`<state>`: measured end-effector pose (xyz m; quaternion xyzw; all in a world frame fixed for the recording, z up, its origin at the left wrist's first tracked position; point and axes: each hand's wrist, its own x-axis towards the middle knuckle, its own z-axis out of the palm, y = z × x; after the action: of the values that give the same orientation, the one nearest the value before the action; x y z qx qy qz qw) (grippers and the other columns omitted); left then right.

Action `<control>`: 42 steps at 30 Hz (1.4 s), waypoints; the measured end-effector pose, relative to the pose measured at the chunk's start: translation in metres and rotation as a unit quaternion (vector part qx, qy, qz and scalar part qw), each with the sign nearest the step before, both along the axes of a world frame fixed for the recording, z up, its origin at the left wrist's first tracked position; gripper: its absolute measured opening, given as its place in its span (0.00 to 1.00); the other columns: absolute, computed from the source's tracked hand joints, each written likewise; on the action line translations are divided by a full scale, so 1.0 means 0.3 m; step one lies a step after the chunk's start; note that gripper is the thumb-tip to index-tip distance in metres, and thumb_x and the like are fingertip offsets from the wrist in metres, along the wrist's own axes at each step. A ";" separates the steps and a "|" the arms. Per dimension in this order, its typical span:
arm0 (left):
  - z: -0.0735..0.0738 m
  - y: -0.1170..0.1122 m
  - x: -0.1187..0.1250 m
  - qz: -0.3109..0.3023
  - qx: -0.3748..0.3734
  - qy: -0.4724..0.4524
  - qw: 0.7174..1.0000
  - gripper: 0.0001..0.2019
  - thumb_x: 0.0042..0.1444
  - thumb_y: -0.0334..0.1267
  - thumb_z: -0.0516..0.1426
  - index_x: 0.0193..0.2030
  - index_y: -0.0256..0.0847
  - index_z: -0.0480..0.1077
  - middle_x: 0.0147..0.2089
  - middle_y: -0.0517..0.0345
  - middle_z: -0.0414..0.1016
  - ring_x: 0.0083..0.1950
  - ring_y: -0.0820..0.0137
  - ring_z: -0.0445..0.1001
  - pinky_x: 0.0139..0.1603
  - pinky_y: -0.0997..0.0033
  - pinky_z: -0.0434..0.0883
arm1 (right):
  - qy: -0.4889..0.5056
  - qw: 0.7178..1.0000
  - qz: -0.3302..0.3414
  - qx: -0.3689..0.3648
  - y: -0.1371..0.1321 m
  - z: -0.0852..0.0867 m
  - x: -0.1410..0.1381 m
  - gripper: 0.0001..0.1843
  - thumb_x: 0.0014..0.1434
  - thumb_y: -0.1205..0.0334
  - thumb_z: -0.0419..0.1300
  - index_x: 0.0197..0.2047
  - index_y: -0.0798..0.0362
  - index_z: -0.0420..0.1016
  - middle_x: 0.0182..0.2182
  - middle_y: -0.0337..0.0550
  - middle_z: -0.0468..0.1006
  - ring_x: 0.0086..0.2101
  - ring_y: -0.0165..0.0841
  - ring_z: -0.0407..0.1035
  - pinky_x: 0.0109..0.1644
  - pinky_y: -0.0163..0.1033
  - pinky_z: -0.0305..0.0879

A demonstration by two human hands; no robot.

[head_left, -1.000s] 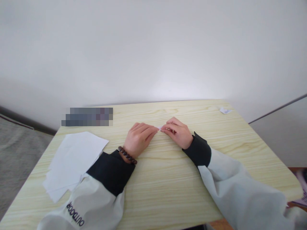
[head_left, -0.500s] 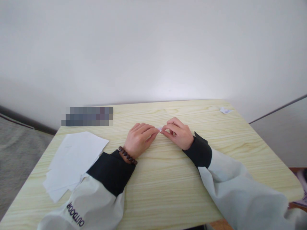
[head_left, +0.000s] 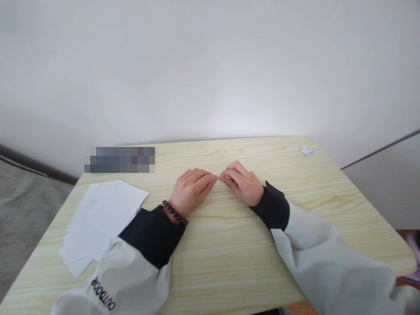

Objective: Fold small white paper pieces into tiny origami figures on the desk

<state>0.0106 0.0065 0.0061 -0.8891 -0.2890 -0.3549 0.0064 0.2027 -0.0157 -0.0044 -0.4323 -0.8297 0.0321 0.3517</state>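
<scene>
My left hand (head_left: 190,191) and my right hand (head_left: 241,183) meet fingertip to fingertip at the middle of the pale wooden table (head_left: 229,253). Between them they pinch a small piece of white paper (head_left: 218,175), of which only a sliver shows. Both hands have their fingers pressed together on it and rest on the tabletop. A dark bead bracelet (head_left: 174,213) is on my left wrist.
A loose stack of white paper sheets (head_left: 98,221) lies at the table's left side. A small white paper scrap (head_left: 308,151) sits near the far right corner. A plain white wall stands behind the table.
The fingers of my right hand have shifted slightly on the small paper; both hands stay in the same place.
</scene>
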 end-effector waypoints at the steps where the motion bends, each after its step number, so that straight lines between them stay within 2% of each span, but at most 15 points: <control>1: -0.002 0.001 0.000 0.001 -0.006 0.001 1.000 0.05 0.57 0.34 0.55 0.38 0.40 0.72 0.35 0.57 0.77 0.36 0.71 0.72 0.38 0.71 0.68 | 0.002 1.000 -0.003 -0.009 0.000 0.000 -0.001 0.09 0.64 0.62 0.48 0.37 0.53 0.69 0.35 0.44 0.67 0.32 0.28 0.66 0.31 0.32 0.64; 7: -0.017 0.006 -0.002 0.013 -0.060 -0.023 0.998 0.10 0.59 0.32 0.52 0.45 0.41 0.70 0.42 0.54 0.75 0.43 0.70 0.73 0.44 0.69 0.71 | 0.053 0.998 -0.022 -0.022 0.003 0.001 -0.002 0.07 0.63 0.65 0.48 0.37 0.53 0.66 0.43 0.48 0.64 0.32 0.28 0.67 0.35 0.35 0.66; 12: -0.032 0.013 -0.009 0.041 -0.089 -0.032 0.995 0.12 0.59 0.30 0.51 0.49 0.41 0.68 0.46 0.53 0.73 0.48 0.69 0.72 0.48 0.67 0.71 | 0.069 0.997 0.019 -0.016 0.008 0.004 0.001 0.07 0.63 0.66 0.48 0.37 0.51 0.66 0.37 0.45 0.70 0.39 0.31 0.67 0.40 0.35 0.66; 15: -0.039 0.018 -0.013 0.049 -0.099 -0.010 0.994 0.13 0.59 0.29 0.50 0.50 0.40 0.67 0.46 0.52 0.72 0.48 0.67 0.71 0.48 0.65 0.71 | 0.079 0.997 0.016 -0.007 0.010 0.004 0.003 0.07 0.63 0.66 0.48 0.37 0.51 0.65 0.36 0.45 0.71 0.39 0.31 0.67 0.40 0.35 0.66; 19: -0.037 0.019 -0.013 0.053 -0.093 0.009 0.994 0.11 0.59 0.31 0.50 0.48 0.38 0.68 0.43 0.50 0.74 0.45 0.66 0.71 0.47 0.63 0.71 | 0.088 0.996 0.010 -0.001 0.012 -0.004 0.004 0.06 0.63 0.67 0.48 0.37 0.51 0.65 0.33 0.44 0.71 0.36 0.31 0.67 0.39 0.35 0.65; 23: -0.022 0.013 -0.006 0.056 -0.076 0.015 0.995 0.10 0.59 0.35 0.51 0.45 0.38 0.69 0.38 0.51 0.74 0.41 0.65 0.70 0.44 0.62 0.70 | 0.103 0.994 -0.015 -0.017 0.011 -0.012 0.002 0.04 0.62 0.63 0.51 0.39 0.51 0.65 0.31 0.40 0.72 0.29 0.29 0.67 0.35 0.34 0.65; 26: -0.012 0.008 0.000 0.043 -0.086 0.009 0.995 0.09 0.58 0.37 0.53 0.42 0.39 0.71 0.36 0.53 0.74 0.39 0.65 0.69 0.43 0.63 0.68 | 0.106 0.994 -0.009 -0.017 0.009 -0.010 -0.002 0.04 0.62 0.62 0.52 0.39 0.51 0.66 0.30 0.40 0.73 0.27 0.28 0.68 0.33 0.33 0.65; 32: 0.005 -0.008 0.011 0.002 -0.180 -0.059 0.982 0.08 0.59 0.36 0.52 0.37 0.38 0.72 0.35 0.54 0.75 0.37 0.70 0.71 0.38 0.71 0.68 | 0.112 0.994 0.000 0.010 0.003 0.006 -0.008 0.05 0.60 0.59 0.55 0.36 0.52 0.68 0.28 0.39 0.75 0.25 0.26 0.68 0.30 0.32 0.66; 37: 0.020 -0.024 0.022 0.036 -0.270 -0.077 0.959 0.09 0.56 0.39 0.54 0.36 0.38 0.73 0.30 0.58 0.75 0.26 0.75 0.66 0.27 0.74 0.64 | 0.161 0.986 -0.009 -0.032 -0.002 0.006 -0.008 0.07 0.57 0.59 0.59 0.35 0.53 0.69 0.28 0.39 0.77 0.24 0.26 0.70 0.29 0.31 0.68; 42: 0.028 -0.027 0.025 0.055 -0.296 -0.104 0.948 0.10 0.55 0.40 0.55 0.37 0.37 0.74 0.30 0.58 0.75 0.25 0.76 0.63 0.25 0.75 0.62 | 0.191 0.979 -0.011 -0.068 -0.001 -0.001 -0.005 0.07 0.55 0.60 0.60 0.36 0.53 0.71 0.29 0.40 0.78 0.25 0.27 0.72 0.30 0.32 0.69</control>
<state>0.0180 -0.0015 0.0144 -0.7920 -0.4287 -0.3428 -0.2674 0.2013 -0.0159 -0.0047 -0.4501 -0.7383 0.1667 0.4739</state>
